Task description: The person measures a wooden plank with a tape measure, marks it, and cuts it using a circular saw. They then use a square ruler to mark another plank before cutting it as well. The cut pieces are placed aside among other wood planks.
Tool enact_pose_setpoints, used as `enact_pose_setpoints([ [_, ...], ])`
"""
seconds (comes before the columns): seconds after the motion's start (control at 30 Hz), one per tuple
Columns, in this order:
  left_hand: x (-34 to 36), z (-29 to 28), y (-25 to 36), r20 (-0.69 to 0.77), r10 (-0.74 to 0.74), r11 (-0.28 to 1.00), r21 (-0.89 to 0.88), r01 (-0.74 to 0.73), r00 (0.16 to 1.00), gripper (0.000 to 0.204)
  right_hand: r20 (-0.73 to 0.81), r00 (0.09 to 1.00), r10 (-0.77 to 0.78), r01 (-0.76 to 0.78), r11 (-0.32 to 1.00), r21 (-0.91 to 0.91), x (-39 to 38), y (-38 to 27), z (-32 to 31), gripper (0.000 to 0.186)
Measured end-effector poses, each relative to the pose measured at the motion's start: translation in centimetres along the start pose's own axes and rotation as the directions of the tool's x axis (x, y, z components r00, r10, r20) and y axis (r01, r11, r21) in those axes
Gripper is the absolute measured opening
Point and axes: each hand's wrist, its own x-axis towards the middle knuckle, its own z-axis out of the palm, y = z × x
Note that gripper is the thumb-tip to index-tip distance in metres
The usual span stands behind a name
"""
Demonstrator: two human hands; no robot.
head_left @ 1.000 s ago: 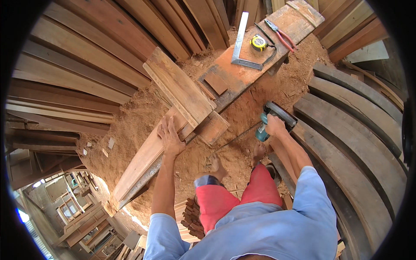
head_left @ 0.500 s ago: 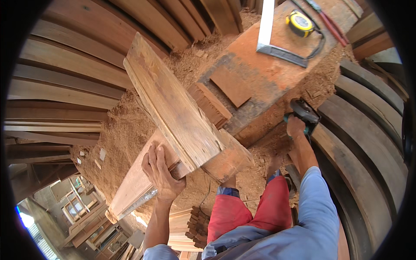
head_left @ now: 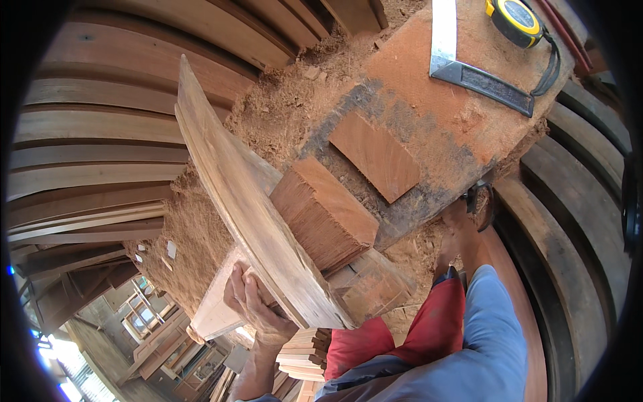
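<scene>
My left hand (head_left: 258, 301) has fingers curled against a pale plank (head_left: 213, 298), beside a long weathered, moulded board (head_left: 248, 221) that now stands tilted on its edge. Beside that board are a reddish wooden block (head_left: 325, 221) and a flat offcut (head_left: 372, 157) on the dusty workbench (head_left: 462, 134). My right hand (head_left: 462, 224) is blurred at the bench's right edge, by the dark power saw (head_left: 481, 201); its fingers are hidden. A metal square (head_left: 482, 87) and a yellow tape measure (head_left: 519, 23) lie at the bench's far end.
Stacked boards line the left (head_left: 100, 127) and the right (head_left: 562, 241). Sawdust and shavings (head_left: 171, 281) cover the ground around the bench. Below, a bundle of short slats (head_left: 301, 355) lies near my legs. Pliers with red handles (head_left: 576, 47) lie beyond the tape.
The weathered board has tipped up from lying flat, showing more of the block beside it. My left hand has moved lower. The saw has moved beside the bench's edge. My view has shifted closer.
</scene>
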Motion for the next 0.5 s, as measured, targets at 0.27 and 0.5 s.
enact_pose_setpoints([
  [0.27,0.6,-1.4,0.8,-0.035,0.004,0.995,-0.098,-0.007,0.999,0.092,-0.029,0.999,-0.029,0.035,0.969,0.246,-9.6,-1.7,-8.8,0.019],
  [0.5,0.4,-2.2,0.9,-0.01,-0.072,0.968,-0.242,0.067,0.997,0.094,-0.428,0.837,0.34,0.186,0.56,0.808,-24.4,-3.9,-36.5,0.028],
])
